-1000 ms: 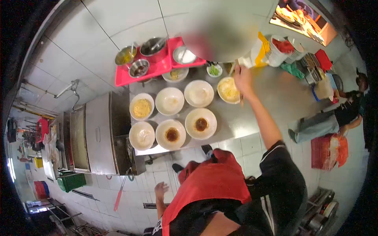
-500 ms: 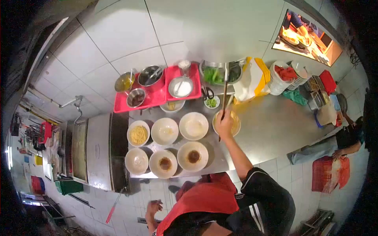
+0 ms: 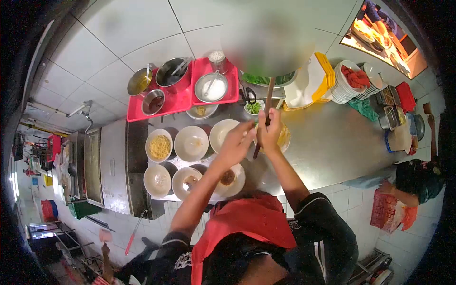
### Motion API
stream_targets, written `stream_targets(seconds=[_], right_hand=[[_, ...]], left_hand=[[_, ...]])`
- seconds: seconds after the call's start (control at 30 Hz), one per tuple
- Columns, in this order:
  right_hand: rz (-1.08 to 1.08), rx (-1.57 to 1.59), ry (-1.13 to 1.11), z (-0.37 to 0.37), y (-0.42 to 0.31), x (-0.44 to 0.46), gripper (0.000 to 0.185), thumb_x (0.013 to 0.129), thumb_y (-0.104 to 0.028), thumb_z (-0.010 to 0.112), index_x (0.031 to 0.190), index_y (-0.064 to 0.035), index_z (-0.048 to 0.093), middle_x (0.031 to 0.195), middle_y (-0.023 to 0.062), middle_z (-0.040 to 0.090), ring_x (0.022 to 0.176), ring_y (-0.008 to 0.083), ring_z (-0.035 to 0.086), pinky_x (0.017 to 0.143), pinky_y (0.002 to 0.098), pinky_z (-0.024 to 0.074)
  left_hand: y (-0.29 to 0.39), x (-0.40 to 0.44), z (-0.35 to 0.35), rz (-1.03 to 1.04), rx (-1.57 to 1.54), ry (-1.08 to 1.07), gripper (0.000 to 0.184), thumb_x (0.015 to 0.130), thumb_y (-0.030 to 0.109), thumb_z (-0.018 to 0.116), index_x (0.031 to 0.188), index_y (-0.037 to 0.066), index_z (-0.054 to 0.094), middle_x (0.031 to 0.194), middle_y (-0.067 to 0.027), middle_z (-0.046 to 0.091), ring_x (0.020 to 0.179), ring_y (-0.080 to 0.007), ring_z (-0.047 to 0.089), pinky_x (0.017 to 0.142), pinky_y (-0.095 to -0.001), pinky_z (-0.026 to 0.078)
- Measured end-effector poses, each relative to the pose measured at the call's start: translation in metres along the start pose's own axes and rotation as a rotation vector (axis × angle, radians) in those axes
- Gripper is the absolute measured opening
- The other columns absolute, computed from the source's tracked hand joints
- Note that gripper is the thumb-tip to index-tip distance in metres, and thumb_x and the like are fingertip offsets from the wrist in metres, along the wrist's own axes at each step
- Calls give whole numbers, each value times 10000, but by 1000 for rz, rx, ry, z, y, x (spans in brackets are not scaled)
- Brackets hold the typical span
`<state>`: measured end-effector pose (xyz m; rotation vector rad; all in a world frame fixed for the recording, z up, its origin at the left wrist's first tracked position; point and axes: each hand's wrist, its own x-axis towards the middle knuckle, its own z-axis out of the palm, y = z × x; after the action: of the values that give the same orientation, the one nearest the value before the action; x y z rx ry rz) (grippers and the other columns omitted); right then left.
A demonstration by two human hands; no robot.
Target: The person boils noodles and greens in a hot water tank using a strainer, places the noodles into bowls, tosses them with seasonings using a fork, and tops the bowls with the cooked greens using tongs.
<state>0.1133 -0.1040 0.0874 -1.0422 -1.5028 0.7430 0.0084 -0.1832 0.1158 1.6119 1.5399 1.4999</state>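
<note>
Over the counter, the right hand is gripping a brown stick, which is slanting across the left side of a noodle bowl. The left hand is hovering just beside the right, open, its fingers stretching towards it; whether they are touching, I cannot tell. Other bowls are standing in two rows to the left, and a pink tray is lying behind them.

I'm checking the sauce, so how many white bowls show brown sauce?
2: the middle bowl in the front row, and the right-end bowl beside it. The left hand partly covers a third bowl, the right hand a fourth bowl, so more may be hidden.
</note>
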Motion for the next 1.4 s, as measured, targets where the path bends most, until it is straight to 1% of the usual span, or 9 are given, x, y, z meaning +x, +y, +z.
stream_targets(seconds=[0.23,0.37,0.43,0.57,0.63,0.9,1.0,1.1,1.4], right_hand=[[-187,240,-96,-16,2,1,319,875,-252,572,1026,24,522,824,140,593,758,243,601,668,331,469],[-608,369,-324,-47,-22,82,282,823,-265,586,769,7,536,683,138,545,630,222,562,575,311,445],[-405,374,-233,-57,-6,116,255,828,-241,590,744,-3,554,703,119,569,630,239,573,587,329,446],[-693,-424,-66,-50,25,230,205,754,-234,678,878,-73,645,900,91,655,915,277,594,749,416,472],[-718,-832,-278,-51,39,247,264,721,-243,710,925,-83,661,969,98,651,1009,284,558,802,458,459],[-540,-1157,-818,-55,25,247,285,758,-336,714,855,-69,685,910,126,660,968,359,582,798,470,464],[-244,-1093,-640,-81,-14,230,286,802,-335,677,881,-61,694,913,154,654,865,376,603,726,457,478],[-376,-1029,-418,-109,-42,218,288,822,-329,654,843,-45,693,890,178,648,815,386,615,698,464,479],[-243,-940,-444,-73,-10,182,233,786,-254,662,771,-22,664,788,206,641,770,389,636,687,476,507]], left_hand=[[34,63,22,-326,-301,-258,186,943,193,542,984,12,561,856,-38,560,798,-107,503,723,-289,442],[76,94,11,-255,-475,-161,180,958,167,490,968,10,577,856,-46,598,835,-119,565,733,-291,465],[103,115,-9,-344,-604,-204,203,962,179,479,929,5,578,809,-58,603,782,-144,600,688,-284,481],[144,144,-60,-518,-864,-445,193,954,177,489,860,14,529,836,-117,632,767,-198,652,637,-283,492],[161,156,-75,-517,-970,-439,241,966,209,456,853,2,507,667,-62,530,524,-158,517,492,-270,430],[184,181,-88,-627,-1629,-507,270,1011,148,332,831,-28,430,601,-8,382,434,-70,355,417,-221,359],[181,175,-91,-506,-1516,-467,269,1005,144,356,791,-5,424,567,3,376,411,-58,352,390,-209,352],[197,166,-96,-467,-1404,-321,286,1001,153,378,748,24,413,519,20,360,357,-46,328,333,-185,319],[222,114,-145,-397,-1306,-294,202,987,195,394,902,33,478,530,32,364,314,-81,365,289,-217,301]])
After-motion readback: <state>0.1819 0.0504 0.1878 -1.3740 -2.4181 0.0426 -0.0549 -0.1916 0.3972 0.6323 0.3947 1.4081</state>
